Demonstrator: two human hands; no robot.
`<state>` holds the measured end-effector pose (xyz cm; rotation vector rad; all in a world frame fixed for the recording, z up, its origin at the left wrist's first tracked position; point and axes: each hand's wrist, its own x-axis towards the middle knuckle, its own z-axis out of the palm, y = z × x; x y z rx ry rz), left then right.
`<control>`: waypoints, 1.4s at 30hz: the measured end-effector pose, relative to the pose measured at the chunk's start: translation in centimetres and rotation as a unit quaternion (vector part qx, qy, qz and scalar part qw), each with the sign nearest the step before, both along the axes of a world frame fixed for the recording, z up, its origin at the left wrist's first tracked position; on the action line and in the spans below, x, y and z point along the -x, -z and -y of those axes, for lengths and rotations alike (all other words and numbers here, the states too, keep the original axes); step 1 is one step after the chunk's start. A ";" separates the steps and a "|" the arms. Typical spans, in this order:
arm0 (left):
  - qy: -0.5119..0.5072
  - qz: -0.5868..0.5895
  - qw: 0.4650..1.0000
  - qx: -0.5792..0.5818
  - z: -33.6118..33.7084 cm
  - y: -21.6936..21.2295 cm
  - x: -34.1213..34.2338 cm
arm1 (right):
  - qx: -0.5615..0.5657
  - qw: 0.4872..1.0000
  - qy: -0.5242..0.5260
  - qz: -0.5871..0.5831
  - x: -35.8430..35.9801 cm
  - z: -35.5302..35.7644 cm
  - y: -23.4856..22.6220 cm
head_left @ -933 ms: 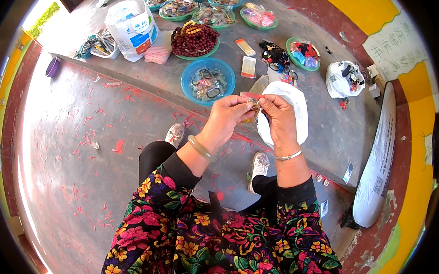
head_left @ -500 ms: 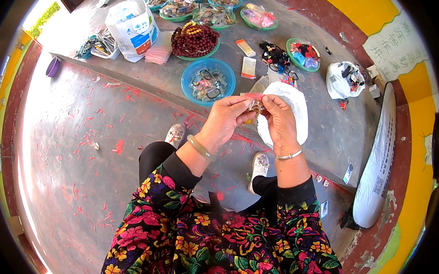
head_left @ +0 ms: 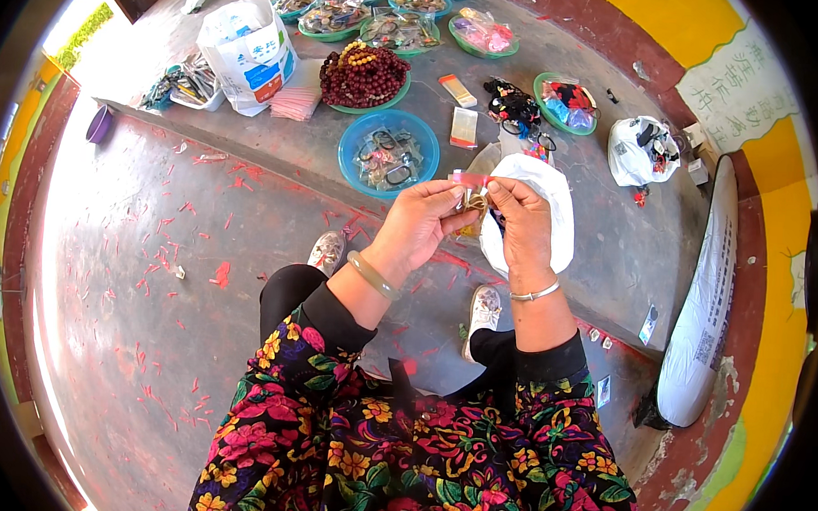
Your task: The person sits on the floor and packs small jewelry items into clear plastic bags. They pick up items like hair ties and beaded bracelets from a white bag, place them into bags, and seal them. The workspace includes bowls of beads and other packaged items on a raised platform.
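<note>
Between my hands is a small clear plastic packet (head_left: 473, 200) with a pinkish-red strip along its top and something brownish and looped inside, too small to name. My left hand (head_left: 416, 221), above a pale bangle, pinches the packet's left side. On its right side, the thumb and fingers of my right hand (head_left: 524, 225) are closed. Just beyond and under my right hand lies a white plastic bag (head_left: 557, 211), its inside partly hidden. A blue basin (head_left: 345, 154) with several packeted dark bands stands a little beyond my left hand.
Dark red bead strings (head_left: 365, 83) fill a green basin farther back, with several basins of packets behind. A white printed bag (head_left: 240, 56) stands left of them. At right are a stuffed white bag (head_left: 630, 155) and a long white roll (head_left: 703, 293). Red scraps litter the floor.
My right hand's fingers have shifted slightly on the packet, and more of its pinkish-red strip and brownish contents shows. My left hand stays nearly where it was.
</note>
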<state>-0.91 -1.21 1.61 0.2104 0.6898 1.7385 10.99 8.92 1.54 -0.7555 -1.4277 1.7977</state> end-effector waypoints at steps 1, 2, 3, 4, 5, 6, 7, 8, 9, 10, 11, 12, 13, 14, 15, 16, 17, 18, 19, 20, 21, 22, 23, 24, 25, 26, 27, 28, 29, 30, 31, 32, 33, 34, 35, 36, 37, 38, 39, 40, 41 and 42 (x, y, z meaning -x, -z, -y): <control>0.001 0.002 1.000 -0.003 0.0 -0.1 0.0 | 0.010 1.000 -0.001 -0.001 0.0 -0.1 0.1; 0.000 -0.003 1.000 -0.004 -0.1 0.1 0.0 | 0.019 1.000 -0.002 -0.002 0.0 -0.2 0.2; -0.001 -0.007 1.000 -0.004 -0.2 0.3 0.0 | 0.021 1.000 0.004 0.006 0.0 -0.3 0.4; -0.003 -0.012 1.000 -0.004 -0.2 0.5 0.0 | 0.023 1.000 0.009 0.013 0.0 -0.5 0.5; -0.007 -0.027 1.000 -0.003 -0.3 0.5 -0.1 | 0.024 0.999 0.016 0.020 0.0 -0.5 0.6; -0.013 -0.042 0.999 -0.001 -0.3 0.4 -0.2 | -0.051 0.996 0.048 0.060 0.1 -0.4 0.3; -0.018 -0.058 0.998 0.001 -0.3 0.4 -0.3 | -0.125 0.984 0.081 0.099 0.1 -0.3 -0.2; -0.016 -0.079 0.997 0.002 -0.4 0.7 -0.2 | -0.199 0.964 0.113 0.137 0.1 0.0 -0.7; -0.015 -0.100 0.995 0.003 -0.4 1.1 -0.1 | -0.299 0.935 0.124 0.145 0.1 0.3 -1.3; -0.014 -0.122 0.992 0.005 -0.4 1.4 -0.1 | -0.395 0.896 0.134 0.151 0.1 0.7 -2.0; -0.023 -0.132 0.991 0.012 -0.4 1.7 -0.1 | -0.487 0.848 0.142 0.154 0.2 1.0 -2.2; -0.027 -0.141 0.989 0.018 -0.7 1.7 -0.4 | -0.510 0.836 0.130 0.154 0.2 1.2 -2.2; -0.031 -0.150 0.988 0.023 -0.9 1.6 -0.6 | -0.532 0.825 0.117 0.154 0.2 1.3 -2.1; -0.026 -0.175 0.984 0.025 -0.9 1.5 -0.7 | -0.553 0.812 0.103 0.153 0.3 1.4 -2.0; -0.023 -0.200 0.979 0.028 -0.8 1.3 -0.7 | -0.574 0.798 0.102 0.151 0.4 1.4 -1.7; -0.019 -0.224 0.974 0.031 -0.7 1.2 -0.8 | -0.579 0.793 0.101 0.161 0.4 1.5 -1.7; -0.016 -0.256 0.966 0.041 -0.7 1.2 -0.9 | -0.584 0.787 0.100 0.171 0.4 1.5 -1.8; -0.012 -0.287 0.956 0.052 -0.8 1.2 -1.0 | -0.590 0.781 0.099 0.180 0.4 1.5 -1.8; -0.008 -0.318 0.946 0.062 -0.8 1.3 -1.0 | -0.599 0.774 0.097 0.181 0.3 1.5 -1.8; -0.007 -0.338 0.940 0.053 -0.9 1.4 -1.0 | -0.607 0.768 0.096 0.183 0.3 1.3 -1.8; -0.006 -0.357 0.933 0.046 -0.8 1.6 -1.0 | -0.615 0.761 0.094 0.183 0.2 1.3 -1.8; -0.006 -0.376 0.926 0.038 -0.8 1.9 -1.0 | -0.622 0.754 0.090 0.189 0.2 1.4 -1.8; -0.014 -0.405 0.914 0.034 -0.9 2.3 -0.9 | -0.629 0.747 0.087 0.195 0.2 1.4 -2.0; -0.022 -0.433 0.900 0.030 -1.0 2.6 -0.9 | -0.636 0.740 0.084 0.201 0.2 1.5 -2.1; -0.031 -0.462 0.886 0.026 -1.0 2.9 -0.9 | -0.646 0.731 0.085 0.204 0.2 1.6 -2.2; -0.033 -0.497 0.866 0.042 -0.9 3.2 -0.8 | -0.655 0.722 0.086 0.207 0.3 1.6 -2.2; -0.035 -0.531 0.845 0.058 -0.9 3.0 -0.8 | -0.665 0.712 0.087 0.210 0.3 1.6 -2.2; -0.037 -0.564 0.822 0.073 -0.8 2.8 -0.8 | -0.671 0.706 0.087 0.211 0.3 1.6 -2.2; -0.042 -0.586 0.806 0.076 -0.7 2.6 -0.8 | -0.677 0.699 0.087 0.211 0.3 1.7 -2.3; -0.047 -0.608 0.788 0.080 -0.6 2.4 -0.9 | -0.683 0.694 0.087 0.211 0.4 1.7 -2.3; -0.053 -0.630 0.770 0.084 -0.6 2.3 -0.9 | -0.686 0.690 0.087 0.214 0.4 1.8 -2.2; -0.060 -0.642 0.760 0.080 -0.5 2.4 -0.9 | -0.688 0.686 0.087 0.218 0.5 1.9 -2.1; -0.066 -0.655 0.749 0.076 -0.5 2.5 -1.0 | -0.691 0.682 0.088 0.222 0.5 1.9 -2.1; -0.073 -0.667 0.738 0.071 -0.5 2.5 -1.0 | -0.692 0.681 0.088 0.221 0.6 1.9 -2.1; -0.075 -0.674 0.731 0.070 -0.5 2.4 -1.0 | -0.693 0.681 0.089 0.220 0.6 1.9 -2.1; -0.077 -0.682 0.724 0.069 -0.5 2.4 -1.1 | -0.694 0.680 0.090 0.219 0.6 1.9 -2.1; -0.079 -0.689 0.717 0.068 -0.5 2.3 -1.1 | -0.693 0.680 0.088 0.222 0.6 1.9 -2.1; -0.083 -0.688 0.718 0.061 -0.6 2.5 -1.1 | -0.692 0.680 0.086 0.226 0.5 2.0 -2.1; -0.086 -0.688 0.719 0.055 -0.6 2.7 -1.1 | -0.691 0.681 0.083 0.229 0.5 2.0 -2.2; -0.090 -0.687 0.719 0.049 -0.7 2.8 -1.1 | -0.686 0.686 0.087 0.226 0.6 2.0 -2.2; -0.092 -0.684 0.722 0.051 -0.6 2.9 -1.2 | -0.682 0.691 0.091 0.223 0.7 2.0 -2.1; -0.093 -0.681 0.724 0.053 -0.6 3.0 -1.2 | -0.678 0.695 0.095 0.221 0.7 1.9 -2.1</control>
